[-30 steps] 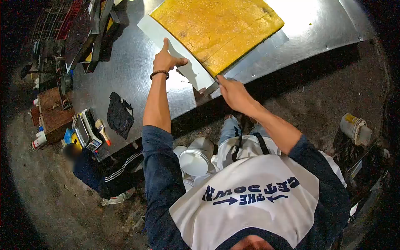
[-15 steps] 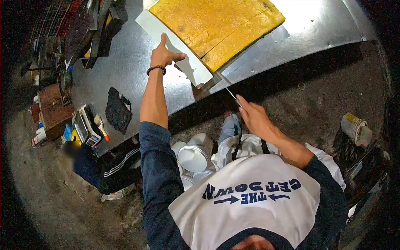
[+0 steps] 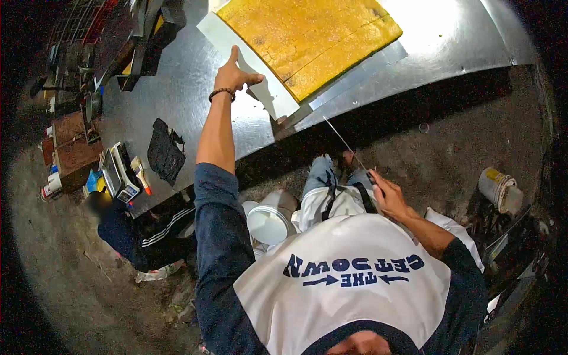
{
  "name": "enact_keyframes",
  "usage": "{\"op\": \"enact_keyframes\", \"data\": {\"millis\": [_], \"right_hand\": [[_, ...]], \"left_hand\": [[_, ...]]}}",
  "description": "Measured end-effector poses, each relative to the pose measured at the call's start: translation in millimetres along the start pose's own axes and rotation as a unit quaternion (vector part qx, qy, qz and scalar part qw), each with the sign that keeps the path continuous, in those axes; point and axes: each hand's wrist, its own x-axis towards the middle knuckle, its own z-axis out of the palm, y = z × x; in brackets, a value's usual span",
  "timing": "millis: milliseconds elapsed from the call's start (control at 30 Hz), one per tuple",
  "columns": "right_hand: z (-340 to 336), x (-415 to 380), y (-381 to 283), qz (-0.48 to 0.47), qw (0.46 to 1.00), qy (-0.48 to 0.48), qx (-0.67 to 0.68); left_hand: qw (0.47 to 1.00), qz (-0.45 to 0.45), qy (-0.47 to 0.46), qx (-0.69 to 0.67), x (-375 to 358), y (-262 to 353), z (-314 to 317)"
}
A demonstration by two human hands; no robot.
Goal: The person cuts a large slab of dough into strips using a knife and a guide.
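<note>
A yellow slab (image 3: 313, 41) with straight cut lines across its top lies on the metal table. Along its left edge runs a flat white board (image 3: 272, 94). My left hand (image 3: 235, 74) rests at this board, thumb and index finger spread apart, holding nothing. In my right hand (image 3: 387, 195) is the handle of a long thin knife (image 3: 343, 141). Its blade points up and left, off the table's front edge, with the tip below the slab's near corner and apart from it.
On the metal table (image 3: 195, 77) lie a black cloth (image 3: 165, 152), a scale (image 3: 125, 177) and a brush (image 3: 142, 176). White buckets (image 3: 269, 223) stand below the edge, another bucket (image 3: 498, 186) at right. Another person (image 3: 127, 239) is at the lower left.
My right hand has drawn back toward my body with the knife, and the blade has come away from the slab's near corner. My left hand has stayed nearly in place.
</note>
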Motion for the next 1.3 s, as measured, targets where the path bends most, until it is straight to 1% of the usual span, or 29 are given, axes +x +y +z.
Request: {"op": "enact_keyframes", "data": {"millis": [33,67,100,133,167,233,267,300,367,400,433,500,533,633,700,767,800,833,867,933,967,1033,1100,1167,1300], "right_hand": [[-5.7,1.5,-4.0,-0.008,1.0,0.009,-0.005],[-5.3,15.8,-7.1,-0.057,0.997,0.061,-0.005],[-3.0,34.5,-11.5,-0.068,0.996,0.059,-0.009],[1.7,60.9,-24.4,-0.041,0.997,0.062,0.014],[7.3,89.5,-39.1,-0.014,0.997,0.064,0.037],[31.5,151.7,-59.2,-0.036,0.991,0.119,0.048],[49.4,178.6,-60.2,-0.031,0.99,0.124,0.063],[60.0,203.7,-64.0,-0.031,0.988,0.132,0.075],[63.5,226.7,-95.2,0.032,0.985,0.095,0.143],[63.1,231.6,-111.2,0.057,0.981,0.086,0.164],[64.3,235.1,-114.8,0.053,0.983,0.079,0.157],[68.8,238.5,-119.8,0.022,0.977,0.095,0.188],[67.9,241.9,-116.8,0.026,0.982,0.073,0.174],[64.7,245.7,-110.7,-0.008,0.986,0.083,0.146],[55.7,249.8,-109.2,-0.002,0.988,0.083,0.127],[47.3,251.5,-96.3,0.043,0.985,0.088,0.143],[46.7,254.7,-81.0,0.038,0.978,0.094,0.184],[39.7,255.0,-83.3,0.052,0.966,0.096,0.235],[29.9,256.1,-83.4,0.056,0.966,0.093,0.235],[17.7,259.0,-76.9,0.085,0.957,0.096,0.26],[13.5,260.8,-75.9,0.083,0.959,0.089,0.257],[5.4,260.2,-74.5,0.067,0.952,0.075,0.288],[2.2,259.9,-74.0,0.071,0.954,0.064,0.284],[0.7,261.8,-73.5,0.076,0.957,0.04,0.276],[4.0,264.8,-71.2,0.077,0.963,0.033,0.258]], "left_hand": [[1.0,0.0,0.006,-0.003,-0.8,1.7,-1.7],[1.0,0.001,-0.008,0.003,0.2,1.2,-2.9],[1.0,0.002,-0.02,0.007,2.4,-1.9,-4.5],[0.999,0.034,-0.008,0.022,14.5,-14.2,1.8],[0.999,0.044,0.0,-0.024,22.0,-20.1,4.1],[0.998,-0.038,0.056,0.001,22.3,-3.5,4.6],[0.994,-0.039,0.098,0.027,22.4,-1.6,9.2],[0.993,-0.067,0.091,0.03,19.8,6.8,8.3],[0.994,-0.062,0.093,0.008,16.8,11.0,7.0],[0.994,-0.068,0.081,-0.003,16.8,12.1,4.5],[0.995,-0.072,0.072,-0.012,16.4,13.2,2.8],[0.994,-0.076,0.078,-0.016,19.2,10.9,5.8],[0.993,-0.08,0.081,-0.02,18.5,10.5,4.1],[0.993,-0.077,0.083,-0.035,9.9,13.6,2.6],[0.991,-0.067,0.104,-0.057,6.2,19.7,-2.4],[0.989,-0.055,0.123,-0.059,11.1,30.3,2.2],[0.989,-0.043,0.133,-0.053,16.2,37.3,6.0],[0.988,-0.033,0.143,-0.048,20.8,44.4,9.9],[0.986,-0.04,0.149,-0.055,26.2,51.3,14.4],[0.989,-0.023,0.131,-0.063,34.7,61.1,24.1],[0.988,-0.029,0.134,-0.067,38.1,64.3,26.3],[0.991,-0.038,0.106,-0.065,43.4,69.7,31.9],[0.991,-0.039,0.118,-0.057,45.2,68.6,37.5],[0.993,-0.021,0.101,-0.064,43.5,67.7,32.8],[0.992,-0.037,0.094,-0.078,42.3,68.3,29.0]]}}
